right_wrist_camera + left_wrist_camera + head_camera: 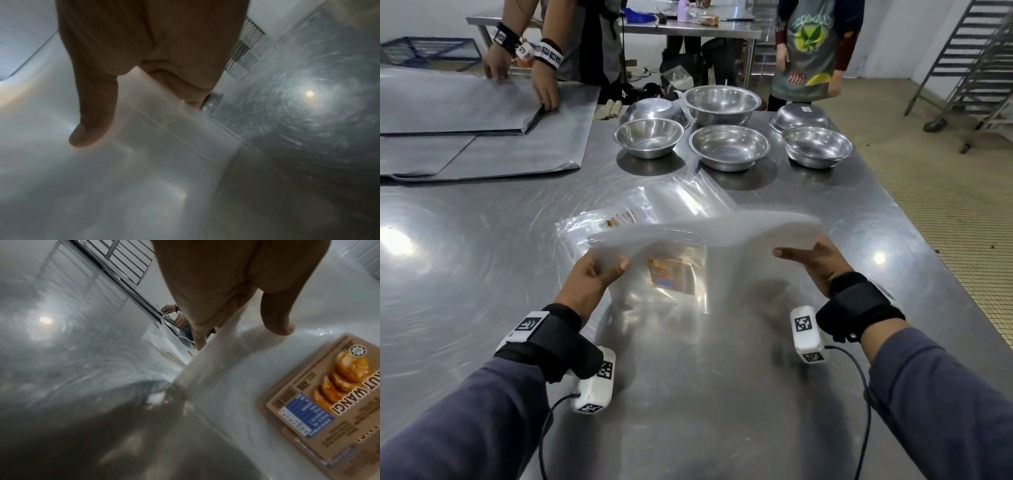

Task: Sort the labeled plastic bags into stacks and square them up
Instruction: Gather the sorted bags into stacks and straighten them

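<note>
head view shows the left hand (594,275) and right hand (815,262) each pinching a side edge of a raised bundle of plastic bags (705,233), thumbs on top, above labeled bags (671,277) lying toward twelve o'clock on the steel table (465,257); even grip should help it land square.

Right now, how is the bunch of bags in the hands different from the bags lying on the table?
The held stack of bags is up in the air, pinched by the left hand and right hand; the loose bags lie flat on the table. The held stack looks milky and bends; the loose bags look clear and spread out. Both carry orange-brown labels.
</note>
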`<state>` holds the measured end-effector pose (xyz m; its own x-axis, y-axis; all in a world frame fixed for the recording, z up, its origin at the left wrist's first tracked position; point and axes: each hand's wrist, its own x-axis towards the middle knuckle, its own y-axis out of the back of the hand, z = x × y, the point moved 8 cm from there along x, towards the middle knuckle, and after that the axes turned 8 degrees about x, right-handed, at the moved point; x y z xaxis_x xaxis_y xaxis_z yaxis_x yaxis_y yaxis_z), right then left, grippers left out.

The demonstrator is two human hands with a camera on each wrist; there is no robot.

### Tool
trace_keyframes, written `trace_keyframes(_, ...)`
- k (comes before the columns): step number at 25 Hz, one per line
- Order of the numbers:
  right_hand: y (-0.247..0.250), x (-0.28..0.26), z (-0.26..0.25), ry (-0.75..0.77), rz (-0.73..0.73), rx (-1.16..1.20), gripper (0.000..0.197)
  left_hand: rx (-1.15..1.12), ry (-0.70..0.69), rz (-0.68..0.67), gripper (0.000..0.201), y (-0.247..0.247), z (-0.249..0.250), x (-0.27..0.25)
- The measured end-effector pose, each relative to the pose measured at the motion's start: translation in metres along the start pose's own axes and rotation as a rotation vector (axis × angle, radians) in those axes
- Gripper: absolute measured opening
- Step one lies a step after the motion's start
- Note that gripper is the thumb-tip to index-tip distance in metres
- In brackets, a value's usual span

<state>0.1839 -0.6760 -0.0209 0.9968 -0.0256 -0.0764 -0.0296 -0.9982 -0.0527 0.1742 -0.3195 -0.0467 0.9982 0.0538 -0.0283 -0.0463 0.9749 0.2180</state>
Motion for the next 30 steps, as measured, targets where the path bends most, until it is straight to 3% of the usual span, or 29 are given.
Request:
trace_keyframes(4, 0.001, 0.002, 0.004, -0.009, 0.020, 0.043, 0.023, -0.022, 0.007, -0.012, 0.023, -0.007, 0.005, -0.001)
trace_keyframes(7, 0.000, 0.006, 0.012, -0.021, 0.022, 0.087, 0.068, -0.032, -0.003, -0.028, 0.027, -0.010, 0.008, 0.001)
trace_keyframes(8, 0.001, 0.006, 0.013, -0.021, 0.033, 0.102, 0.075, -0.025, -0.005, -0.026, 0.027, -0.010, 0.008, 0.002)
trace_keyframes(13, 0.000, 0.004, 0.016, -0.042, 0.049, 0.114, 0.064, -0.031, -0.001, 0.025, 0.022, -0.010, 0.004, 0.006)
trace_keyframes(17, 0.001, 0.003, 0.008, -0.006, 0.148, 0.112, 0.008, -0.025, -0.022, 0.070, 0.017, -0.006, 0.008, 0.011)
trace_keyframes(20, 0.005, 0.001, 0.009, 0.007, 0.157, 0.052, 0.011, 0.003, -0.028, 0.103, 0.010, 0.002, 0.007, 0.013)
trace_keyframes(22, 0.005, -0.004, 0.017, -0.040, 0.127, 0.030, 0.009, -0.017, -0.041, 0.030, 0.021, -0.002, 0.004, 0.009)
trace_keyframes(25, 0.002, -0.009, 0.023, -0.082, 0.137, 0.000, 0.029, -0.016, -0.032, -0.052, 0.032, -0.005, 0.002, 0.006)
trace_keyframes(28, 0.002, -0.009, 0.021, -0.059, 0.200, 0.067, 0.016, 0.004, -0.019, -0.016, 0.016, -0.007, 0.003, 0.006)
trace_keyframes(30, 0.001, -0.009, 0.018, -0.032, 0.222, 0.091, 0.026, -0.028, -0.012, 0.035, 0.012, -0.005, 0.002, 0.008)
